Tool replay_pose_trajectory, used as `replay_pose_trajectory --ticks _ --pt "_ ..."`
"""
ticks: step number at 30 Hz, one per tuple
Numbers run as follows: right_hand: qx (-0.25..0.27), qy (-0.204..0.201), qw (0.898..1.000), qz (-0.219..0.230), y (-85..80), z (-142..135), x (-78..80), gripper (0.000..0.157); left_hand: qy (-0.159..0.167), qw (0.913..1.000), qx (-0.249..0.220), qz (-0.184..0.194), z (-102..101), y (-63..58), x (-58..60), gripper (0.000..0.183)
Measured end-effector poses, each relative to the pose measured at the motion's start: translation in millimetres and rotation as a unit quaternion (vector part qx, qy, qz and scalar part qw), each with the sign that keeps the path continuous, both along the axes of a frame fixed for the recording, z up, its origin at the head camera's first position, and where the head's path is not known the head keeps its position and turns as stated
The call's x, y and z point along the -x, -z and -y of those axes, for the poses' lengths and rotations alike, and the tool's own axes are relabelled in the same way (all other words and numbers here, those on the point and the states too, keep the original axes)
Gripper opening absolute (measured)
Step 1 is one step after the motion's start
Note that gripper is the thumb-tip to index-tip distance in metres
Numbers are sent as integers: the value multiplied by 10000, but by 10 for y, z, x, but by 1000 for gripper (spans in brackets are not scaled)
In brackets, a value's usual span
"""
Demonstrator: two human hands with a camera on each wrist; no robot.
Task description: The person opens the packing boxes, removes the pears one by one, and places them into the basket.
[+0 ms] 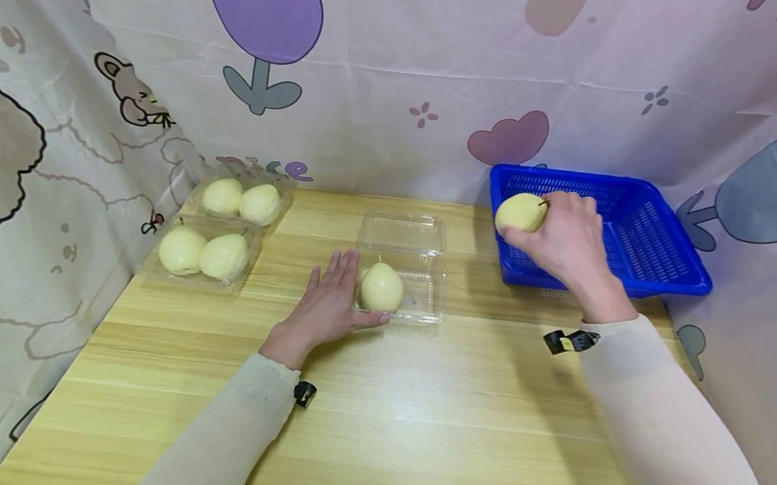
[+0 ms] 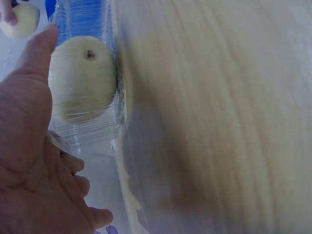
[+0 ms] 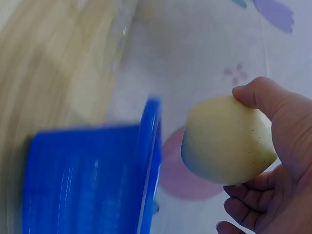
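Observation:
My right hand [image 1: 568, 238] grips a pale yellow pear [image 1: 520, 212] above the left side of a blue basket [image 1: 665, 245]; the right wrist view has the same pear [image 3: 226, 141] between thumb and fingers. At the middle of the table lies a clear plastic box [image 1: 418, 318] with its lid [image 1: 402, 233] folded back. Another pear [image 1: 382, 288] stands upright in its left half, stem up. My left hand [image 1: 327, 301] rests against the box's left side, fingers straight, thumb along the front edge. Through the box wall, the left wrist view shows that pear [image 2: 83, 80].
Two more clear boxes stand at the back left of the wooden table [image 1: 382, 413]. The nearer one holds two pears [image 1: 182, 249], the farther one two pears [image 1: 223, 197]. A patterned cloth [image 1: 381, 78] hangs behind and along both sides.

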State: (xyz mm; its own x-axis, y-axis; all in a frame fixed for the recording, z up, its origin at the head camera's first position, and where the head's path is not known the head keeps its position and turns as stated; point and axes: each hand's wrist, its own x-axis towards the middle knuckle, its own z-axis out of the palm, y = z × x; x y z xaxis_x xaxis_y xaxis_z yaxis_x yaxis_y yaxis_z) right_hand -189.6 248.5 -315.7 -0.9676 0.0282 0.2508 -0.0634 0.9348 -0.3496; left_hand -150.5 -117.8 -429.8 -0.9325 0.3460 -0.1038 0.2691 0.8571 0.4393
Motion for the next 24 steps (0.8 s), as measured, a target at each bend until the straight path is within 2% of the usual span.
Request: replay_pose_trajectory --ticks 4,9,14,17,24 --pt "-124 236 9993 251 64 -228 59 87 6 10000 17 -8 1 1 -1 135" --pt "-257 295 9951 909 220 -426 148 87 19 10000 23 -26 5 7 -2 135" --pt "-352 38 9852 1677 310 -529 260 86 0 10000 19 -18 12 7 -8 135" --pt "-363 -170 9778 2056 337 -553 330 81 2 10000 9 -18 9 5 -11 135" --pt "-259 -466 9615 2695 385 -510 437 68 -3 10000 15 -17 4 7 -13 135"
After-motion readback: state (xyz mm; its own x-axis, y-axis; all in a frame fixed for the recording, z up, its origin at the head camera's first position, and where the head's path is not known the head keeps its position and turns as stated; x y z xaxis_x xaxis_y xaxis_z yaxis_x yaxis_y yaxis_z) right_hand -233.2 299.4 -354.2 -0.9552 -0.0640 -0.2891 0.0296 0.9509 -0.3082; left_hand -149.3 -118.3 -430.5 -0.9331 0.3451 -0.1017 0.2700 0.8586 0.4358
